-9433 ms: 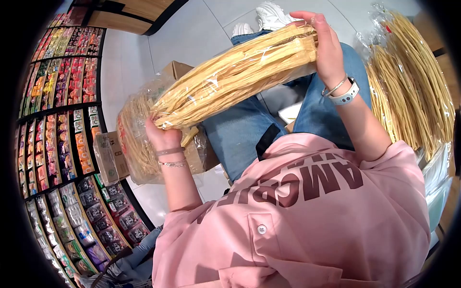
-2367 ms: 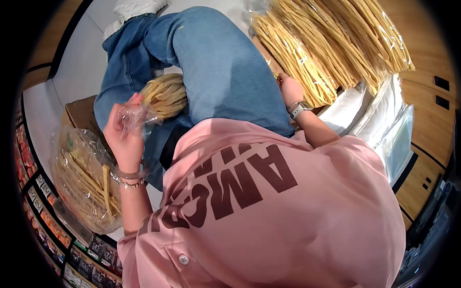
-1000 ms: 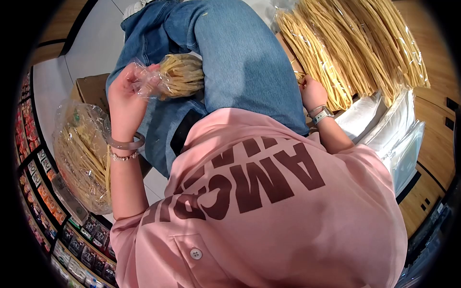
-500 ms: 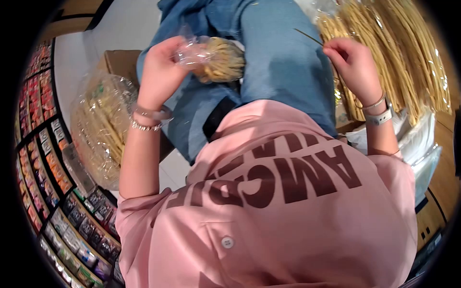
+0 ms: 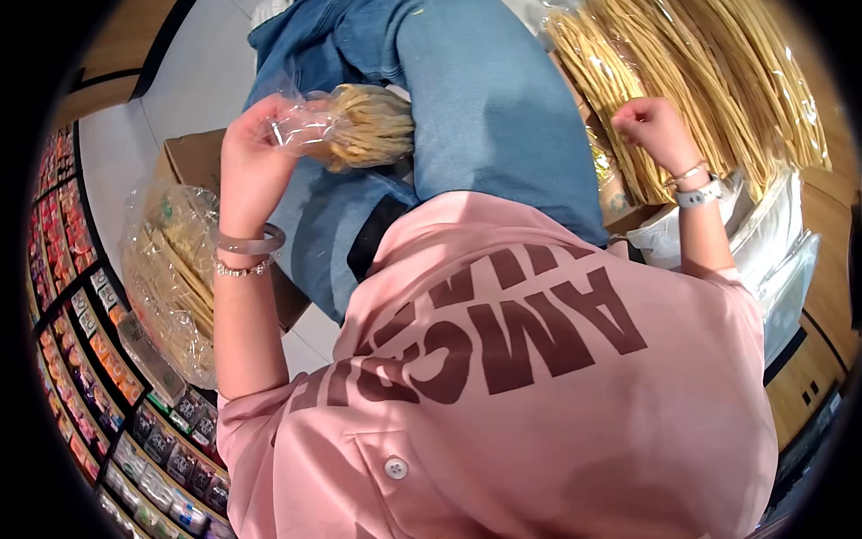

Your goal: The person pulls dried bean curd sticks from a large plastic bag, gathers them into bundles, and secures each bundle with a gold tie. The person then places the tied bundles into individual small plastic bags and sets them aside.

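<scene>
My left hand (image 5: 259,135) grips the gathered neck of a clear plastic bag (image 5: 373,126). Pale yellow dried sticks, like dried tofu skin, fill the bag, which rests against my jeans. Off to the right, my right hand (image 5: 654,130) is closed with the fingers curled together; whatever it may hold is not visible. Below and behind that hand lie long bundles of the same yellow sticks (image 5: 700,90), partly wrapped in shiny clear plastic.
By my left leg stands a cardboard box (image 5: 193,157) with a large clear bag (image 5: 175,278) of sticks. Shelves of packaged goods (image 5: 94,332) line the left side. White plastic bags (image 5: 763,220) lie under my right forearm.
The thin dark tie that stuck out from my right fingers no longer shows, and those fingers are more curled. The whole view has shifted slightly; my left hand still grips the bag.
</scene>
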Tool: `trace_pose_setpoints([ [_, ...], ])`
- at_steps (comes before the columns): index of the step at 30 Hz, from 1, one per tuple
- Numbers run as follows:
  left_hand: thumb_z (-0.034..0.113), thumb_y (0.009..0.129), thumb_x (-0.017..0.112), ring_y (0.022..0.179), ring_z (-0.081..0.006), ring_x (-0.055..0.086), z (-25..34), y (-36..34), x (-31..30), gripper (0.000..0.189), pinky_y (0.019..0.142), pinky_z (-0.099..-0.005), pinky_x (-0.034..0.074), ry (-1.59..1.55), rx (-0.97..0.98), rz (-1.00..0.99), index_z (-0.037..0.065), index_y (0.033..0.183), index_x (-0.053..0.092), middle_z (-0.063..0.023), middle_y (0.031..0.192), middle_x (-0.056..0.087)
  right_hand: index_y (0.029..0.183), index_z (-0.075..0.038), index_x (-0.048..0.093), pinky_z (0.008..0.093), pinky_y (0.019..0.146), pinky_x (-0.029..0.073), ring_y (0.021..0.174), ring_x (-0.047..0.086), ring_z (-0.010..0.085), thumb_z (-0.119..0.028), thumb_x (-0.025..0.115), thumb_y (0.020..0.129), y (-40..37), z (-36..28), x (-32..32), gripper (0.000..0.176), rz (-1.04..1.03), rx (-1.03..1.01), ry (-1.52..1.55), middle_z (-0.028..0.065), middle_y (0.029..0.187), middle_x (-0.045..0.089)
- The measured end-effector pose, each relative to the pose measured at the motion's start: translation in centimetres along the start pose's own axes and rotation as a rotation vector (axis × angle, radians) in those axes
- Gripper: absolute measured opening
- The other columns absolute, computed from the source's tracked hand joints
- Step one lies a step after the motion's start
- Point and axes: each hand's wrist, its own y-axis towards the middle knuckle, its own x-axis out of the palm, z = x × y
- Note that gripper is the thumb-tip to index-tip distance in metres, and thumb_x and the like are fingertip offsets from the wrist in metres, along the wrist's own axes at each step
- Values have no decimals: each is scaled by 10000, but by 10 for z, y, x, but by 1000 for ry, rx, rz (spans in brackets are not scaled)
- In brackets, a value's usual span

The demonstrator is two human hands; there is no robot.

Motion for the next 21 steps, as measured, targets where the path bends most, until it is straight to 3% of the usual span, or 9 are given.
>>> trace_pose_setpoints([
  [5,23,780,648,952,-177,601,3,-3,1,101,817,-274,457,20,-11,7,-18,861,605,-107,947,653,783,-16,684,252,520,464,530,571,97,-111,640,755,10,42,45,108,88,105,57,60,623,637],
  [10,30,783,646,965,-180,597,4,-3,1,82,808,-272,457,3,10,-20,-8,826,587,-94,929,647,803,-12,675,268,535,465,547,589,122,-144,623,764,15,63,60,146,273,-29,-40,67,615,625],
  [14,27,786,638,979,-183,592,3,0,-4,67,806,-275,463,38,50,-88,12,809,577,-84,932,641,842,-7,666,268,512,424,518,522,96,-155,616,792,10,-9,46,164,447,-168,-139,36,566,570],
  [18,25,791,613,931,-150,591,14,3,-13,55,803,-270,467,142,8,-187,-1,838,599,-93,1019,639,873,16,643,212,499,375,527,430,43,-141,592,824,17,-93,59,172,301,-513,244,-9,557,489],
  [20,31,793,608,909,-137,587,14,4,-16,63,798,-265,467,147,-6,-205,-7,843,602,-101,1065,629,930,5,613,248,559,419,622,507,98,-214,671,768,20,-131,69,278,61,-587,193,27,707,547],
  [21,35,794,608,900,-131,584,11,5,-17,68,793,-262,466,145,2,-203,-10,845,602,-107,1088,622,917,-8,626,269,581,436,649,540,143,-198,644,785,20,-149,78,232,37,-634,125,66,731,578],
])
